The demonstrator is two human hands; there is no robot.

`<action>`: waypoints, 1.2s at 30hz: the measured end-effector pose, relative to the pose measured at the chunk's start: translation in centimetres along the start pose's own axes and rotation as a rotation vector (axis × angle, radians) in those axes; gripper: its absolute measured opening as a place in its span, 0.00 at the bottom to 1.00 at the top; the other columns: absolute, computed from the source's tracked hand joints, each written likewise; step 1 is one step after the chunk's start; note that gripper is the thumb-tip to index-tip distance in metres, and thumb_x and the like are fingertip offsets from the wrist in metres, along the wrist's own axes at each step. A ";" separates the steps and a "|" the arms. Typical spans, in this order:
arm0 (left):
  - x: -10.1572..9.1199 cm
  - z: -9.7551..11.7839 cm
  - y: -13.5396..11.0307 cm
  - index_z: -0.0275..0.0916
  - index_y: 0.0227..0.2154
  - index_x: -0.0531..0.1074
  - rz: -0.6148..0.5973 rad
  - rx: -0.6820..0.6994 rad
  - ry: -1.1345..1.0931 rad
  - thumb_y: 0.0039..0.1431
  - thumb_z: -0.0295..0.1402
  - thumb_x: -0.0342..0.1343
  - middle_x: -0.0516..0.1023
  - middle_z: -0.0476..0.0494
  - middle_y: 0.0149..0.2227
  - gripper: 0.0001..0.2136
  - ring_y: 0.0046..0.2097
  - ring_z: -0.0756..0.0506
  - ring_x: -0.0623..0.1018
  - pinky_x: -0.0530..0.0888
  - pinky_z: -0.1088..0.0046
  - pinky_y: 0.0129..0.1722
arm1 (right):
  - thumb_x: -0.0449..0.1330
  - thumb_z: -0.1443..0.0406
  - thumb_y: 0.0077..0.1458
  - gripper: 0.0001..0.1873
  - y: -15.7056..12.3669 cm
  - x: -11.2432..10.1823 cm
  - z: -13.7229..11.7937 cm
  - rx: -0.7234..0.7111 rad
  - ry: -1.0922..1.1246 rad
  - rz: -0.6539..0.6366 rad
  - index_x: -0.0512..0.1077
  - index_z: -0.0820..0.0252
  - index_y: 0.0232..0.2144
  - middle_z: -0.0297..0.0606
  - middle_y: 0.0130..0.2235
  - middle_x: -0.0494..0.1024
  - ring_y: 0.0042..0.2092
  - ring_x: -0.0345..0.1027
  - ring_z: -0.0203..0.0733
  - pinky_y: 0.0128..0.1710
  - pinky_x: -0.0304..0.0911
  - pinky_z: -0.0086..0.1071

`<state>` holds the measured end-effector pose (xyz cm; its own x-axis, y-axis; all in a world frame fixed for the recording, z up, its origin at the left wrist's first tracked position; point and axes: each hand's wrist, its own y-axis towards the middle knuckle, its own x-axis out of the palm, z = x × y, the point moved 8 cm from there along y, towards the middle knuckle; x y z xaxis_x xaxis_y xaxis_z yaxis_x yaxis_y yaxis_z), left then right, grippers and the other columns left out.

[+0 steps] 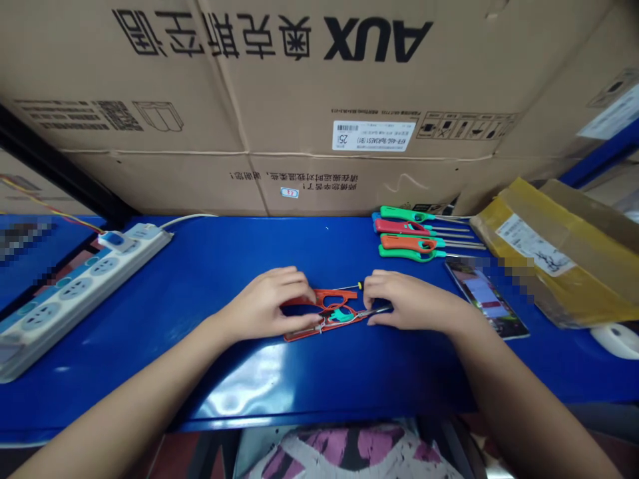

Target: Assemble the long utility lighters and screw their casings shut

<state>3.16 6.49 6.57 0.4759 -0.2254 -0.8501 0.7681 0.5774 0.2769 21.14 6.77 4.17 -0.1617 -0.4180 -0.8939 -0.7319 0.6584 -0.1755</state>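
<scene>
An opened gas lighter lies on the blue table between my hands, its orange casing (341,293) split into two halves. The lower half holds a teal trigger (342,315) and small inner parts. My left hand (269,303) is closed over the left ends of both halves, thumb on the lower one and fingers at the upper one. With bent fingers, my right hand (407,299) pinches the dark metal tube (375,311) at the lighter's right end. Beside those fingers lies a thin rod with a yellow and black end (360,285), partly hidden.
Several assembled lighters (407,241) in green, red and orange lie at the back right. A phone (486,299), a yellow-taped carton (554,253) and a white mouse (616,340) are at the right. On the left runs a power strip (82,293). A large cardboard box (279,106) stands behind.
</scene>
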 end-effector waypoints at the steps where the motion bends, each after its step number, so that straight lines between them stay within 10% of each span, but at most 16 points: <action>1: 0.1 0.4 0.0 0.40 0.40 0.77 -0.047 0.018 0.028 0.64 0.44 0.61 0.80 0.44 0.39 0.12 0.40 0.45 0.77 0.73 0.67 0.41 | 0.65 0.64 0.60 0.06 -0.1 0.2 -0.1 0.010 -0.014 -0.011 0.71 0.58 0.33 0.37 0.37 0.75 0.43 0.64 0.45 0.41 0.58 0.36; 11: -0.1 -3.3 -0.8 0.40 0.56 0.70 0.090 -0.283 0.126 0.68 0.47 0.53 0.79 0.40 0.50 0.21 0.48 0.40 0.78 0.74 0.63 0.46 | 0.47 0.68 0.69 0.14 0.2 -1.1 1.4 0.072 -0.068 0.163 0.66 0.58 0.31 0.41 0.35 0.72 0.39 0.63 0.46 0.42 0.59 0.39; 19: -0.2 -2.8 -0.4 0.38 0.42 0.73 0.104 -0.186 0.132 0.63 0.40 0.60 0.79 0.41 0.42 0.11 0.43 0.42 0.75 0.71 0.66 0.43 | 0.48 0.66 0.69 0.14 -0.1 -1.7 1.7 0.062 0.038 0.211 0.67 0.57 0.31 0.40 0.36 0.73 0.38 0.64 0.44 0.40 0.60 0.38; 27: 0.7 0.8 -0.3 0.39 0.30 0.70 -0.086 0.056 0.103 0.63 0.45 0.59 0.76 0.49 0.31 0.14 0.33 0.47 0.74 0.68 0.71 0.35 | 0.61 0.63 0.61 0.06 -0.7 -0.8 0.9 0.090 0.257 -0.006 0.71 0.58 0.33 0.35 0.35 0.75 0.34 0.66 0.38 0.34 0.60 0.31; 36: 2.4 1.0 -0.5 0.38 0.34 0.75 -0.175 0.130 0.099 0.69 0.40 0.52 0.78 0.43 0.32 0.13 0.37 0.44 0.76 0.73 0.68 0.39 | 0.66 0.60 0.57 0.10 0.4 0.9 -0.2 0.051 0.226 -0.069 0.70 0.58 0.31 0.33 0.33 0.73 0.33 0.64 0.36 0.33 0.58 0.30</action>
<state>4.34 4.90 4.83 0.2910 -0.2320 -0.9282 0.8871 0.4287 0.1709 20.56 6.54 3.38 -0.2605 -0.5884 -0.7654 -0.7130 0.6518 -0.2584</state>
